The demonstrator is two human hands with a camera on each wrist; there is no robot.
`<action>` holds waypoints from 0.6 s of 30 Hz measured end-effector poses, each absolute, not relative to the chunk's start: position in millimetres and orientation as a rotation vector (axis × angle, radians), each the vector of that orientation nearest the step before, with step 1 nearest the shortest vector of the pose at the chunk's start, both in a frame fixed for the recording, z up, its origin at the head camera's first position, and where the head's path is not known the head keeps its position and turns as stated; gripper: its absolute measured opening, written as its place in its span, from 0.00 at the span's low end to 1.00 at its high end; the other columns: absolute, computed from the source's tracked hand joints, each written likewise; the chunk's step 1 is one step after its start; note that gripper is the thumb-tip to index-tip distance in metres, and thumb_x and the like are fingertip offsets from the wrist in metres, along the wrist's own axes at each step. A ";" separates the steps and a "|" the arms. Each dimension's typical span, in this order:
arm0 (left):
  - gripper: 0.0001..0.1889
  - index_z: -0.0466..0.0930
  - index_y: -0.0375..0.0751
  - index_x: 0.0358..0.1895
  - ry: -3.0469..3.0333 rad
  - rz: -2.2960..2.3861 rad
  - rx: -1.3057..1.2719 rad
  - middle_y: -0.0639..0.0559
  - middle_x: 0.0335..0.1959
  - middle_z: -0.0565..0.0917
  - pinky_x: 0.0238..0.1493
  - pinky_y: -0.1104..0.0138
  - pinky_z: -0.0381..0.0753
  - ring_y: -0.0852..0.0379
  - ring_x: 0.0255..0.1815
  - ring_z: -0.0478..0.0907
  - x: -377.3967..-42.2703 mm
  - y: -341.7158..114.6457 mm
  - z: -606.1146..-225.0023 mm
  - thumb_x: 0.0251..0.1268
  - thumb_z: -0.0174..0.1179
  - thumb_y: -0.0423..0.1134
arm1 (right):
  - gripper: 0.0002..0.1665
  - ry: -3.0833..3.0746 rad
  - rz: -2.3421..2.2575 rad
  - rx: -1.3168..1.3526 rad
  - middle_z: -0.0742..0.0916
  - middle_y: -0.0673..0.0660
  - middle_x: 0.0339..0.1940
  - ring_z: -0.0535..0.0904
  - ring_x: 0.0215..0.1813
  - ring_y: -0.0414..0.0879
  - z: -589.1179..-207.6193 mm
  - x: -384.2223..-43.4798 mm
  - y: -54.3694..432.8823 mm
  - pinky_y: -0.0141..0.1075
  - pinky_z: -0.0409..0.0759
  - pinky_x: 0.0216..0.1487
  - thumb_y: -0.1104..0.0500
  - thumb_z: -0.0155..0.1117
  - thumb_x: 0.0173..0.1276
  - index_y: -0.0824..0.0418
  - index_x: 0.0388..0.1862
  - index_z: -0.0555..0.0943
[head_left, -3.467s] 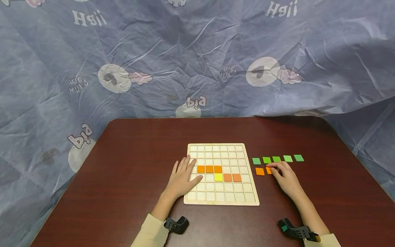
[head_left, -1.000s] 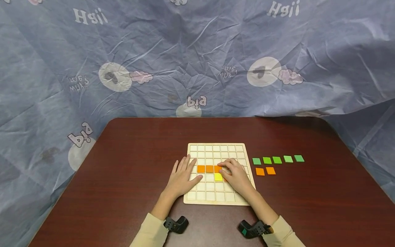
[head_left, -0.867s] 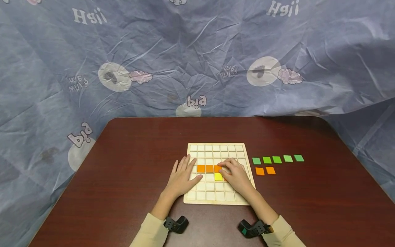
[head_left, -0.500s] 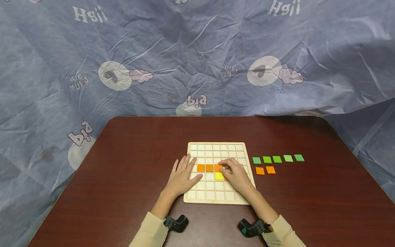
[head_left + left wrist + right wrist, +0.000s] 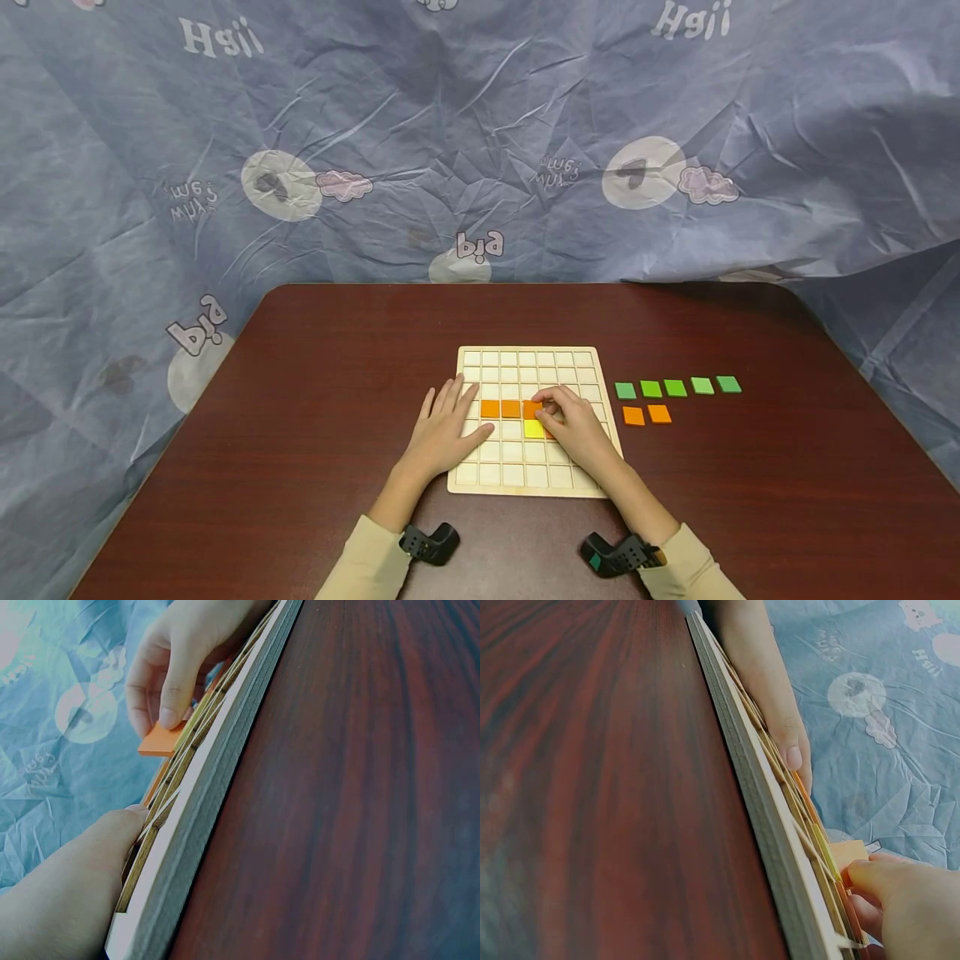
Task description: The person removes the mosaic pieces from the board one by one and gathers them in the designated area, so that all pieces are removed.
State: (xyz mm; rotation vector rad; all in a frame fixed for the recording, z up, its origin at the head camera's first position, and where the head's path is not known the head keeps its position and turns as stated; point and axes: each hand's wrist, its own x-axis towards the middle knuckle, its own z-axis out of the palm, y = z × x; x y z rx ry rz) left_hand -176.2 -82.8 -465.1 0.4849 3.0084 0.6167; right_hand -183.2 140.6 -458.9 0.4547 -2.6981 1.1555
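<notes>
Tabletop (image 5: 300,400) is dark red-brown with streaky grain, far corners rounded, soft sheen toward the near side, near edge out of frame. Blue-grey sheet (image 5: 420,125) hangs wrinkled behind the far edge and down past the left and right edges, printed with lettering, pale discs and pink clouds; dark shadow where it meets the far right corner. Pale wooden grid board (image 5: 536,477) lies flat, roughly midway between the tabletop's left and right edges. Left hand (image 5: 442,437) rests spread on the board's left border, fingers straight, grasping nothing. Right hand (image 5: 573,425) is over the board, thumb and fingers pinching an orange tile (image 5: 161,741), held tilted; can't tell if it touches the cell under it. On the board: two flat orange tiles (image 5: 511,408) to the left of that one, a yellow tile (image 5: 533,429) just nearer, plus an orange-red sliver (image 5: 551,433) mostly hidden by the right hand. Between board and tabletop's right edge: row of five green tiles (image 5: 675,387), two loose orange tiles (image 5: 659,413) nearer than the row
</notes>
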 end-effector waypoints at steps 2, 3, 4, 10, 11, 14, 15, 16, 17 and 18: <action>0.38 0.49 0.52 0.72 3.009 0.613 0.484 0.48 0.74 0.47 0.72 0.51 0.37 0.50 0.74 0.44 -176.3 -82.7 -465.3 0.62 0.40 0.65 | 0.08 -2.696 1.163 0.459 0.82 0.50 0.34 0.75 0.32 0.39 -458.5 -183.0 140.6 0.28 0.73 0.32 0.63 0.64 0.59 0.57 0.38 0.79; 0.38 0.50 0.52 0.71 3.010 0.615 0.484 0.48 0.74 0.47 0.72 0.51 0.37 0.50 0.74 0.44 -176.2 -82.6 -465.5 0.62 0.40 0.65 | 0.08 -2.696 1.169 0.462 0.82 0.50 0.34 0.74 0.32 0.38 -458.4 -182.9 140.6 0.28 0.72 0.31 0.64 0.63 0.59 0.57 0.38 0.79; 0.38 0.49 0.52 0.72 3.008 0.612 0.481 0.48 0.74 0.46 0.72 0.51 0.36 0.50 0.75 0.43 -176.2 -82.4 -465.6 0.62 0.40 0.66 | 0.08 -2.695 1.175 0.463 0.82 0.50 0.33 0.74 0.31 0.38 -458.1 -182.9 140.7 0.28 0.72 0.31 0.64 0.63 0.59 0.57 0.38 0.79; 0.38 0.50 0.52 0.71 3.015 0.623 0.480 0.48 0.74 0.47 0.72 0.51 0.36 0.50 0.75 0.43 -176.7 -82.0 -467.5 0.62 0.40 0.66 | 0.08 -2.699 1.196 0.467 0.82 0.49 0.29 0.73 0.28 0.37 -458.0 -182.9 141.1 0.27 0.72 0.29 0.64 0.63 0.59 0.57 0.38 0.78; 0.38 0.50 0.52 0.71 3.016 0.625 0.480 0.48 0.74 0.47 0.72 0.51 0.36 0.50 0.75 0.43 -176.9 -82.0 -467.7 0.62 0.40 0.66 | 0.08 -2.701 1.198 0.468 0.82 0.49 0.28 0.73 0.28 0.37 -458.2 -182.9 141.0 0.27 0.72 0.29 0.64 0.63 0.59 0.57 0.38 0.78; 0.38 0.50 0.52 0.71 3.019 0.629 0.481 0.48 0.74 0.47 0.72 0.51 0.37 0.50 0.74 0.44 -176.6 -82.3 -467.2 0.62 0.40 0.65 | 0.08 -2.697 1.207 0.469 0.82 0.49 0.28 0.72 0.28 0.36 -458.3 -182.8 140.7 0.26 0.72 0.28 0.65 0.63 0.59 0.57 0.37 0.78; 0.37 0.50 0.52 0.71 3.021 0.629 0.482 0.48 0.74 0.47 0.72 0.51 0.37 0.50 0.74 0.44 -176.5 -82.4 -467.1 0.62 0.40 0.65 | 0.08 -2.693 1.211 0.470 0.82 0.49 0.28 0.72 0.28 0.37 -458.3 -182.8 140.7 0.26 0.72 0.28 0.65 0.63 0.59 0.57 0.37 0.78; 0.37 0.50 0.52 0.71 3.021 0.630 0.482 0.48 0.74 0.47 0.72 0.51 0.37 0.50 0.74 0.44 -176.5 -82.5 -467.0 0.62 0.40 0.65 | 0.08 -2.690 1.212 0.473 0.82 0.49 0.28 0.72 0.28 0.37 -458.5 -182.8 140.7 0.26 0.72 0.28 0.65 0.63 0.59 0.57 0.37 0.78; 0.37 0.50 0.52 0.71 3.022 0.627 0.483 0.48 0.74 0.47 0.72 0.51 0.37 0.50 0.74 0.44 -176.3 -82.5 -466.7 0.62 0.40 0.65 | 0.08 -2.686 1.212 0.476 0.82 0.49 0.28 0.73 0.28 0.37 -458.8 -182.8 140.6 0.26 0.72 0.28 0.65 0.63 0.59 0.57 0.37 0.78; 0.37 0.50 0.52 0.71 3.021 0.626 0.484 0.48 0.74 0.47 0.72 0.51 0.37 0.50 0.74 0.44 -176.0 -82.5 -466.6 0.62 0.40 0.65 | 0.08 -2.683 1.214 0.477 0.82 0.49 0.28 0.73 0.29 0.37 -459.0 -182.8 140.6 0.26 0.72 0.28 0.65 0.63 0.59 0.57 0.37 0.78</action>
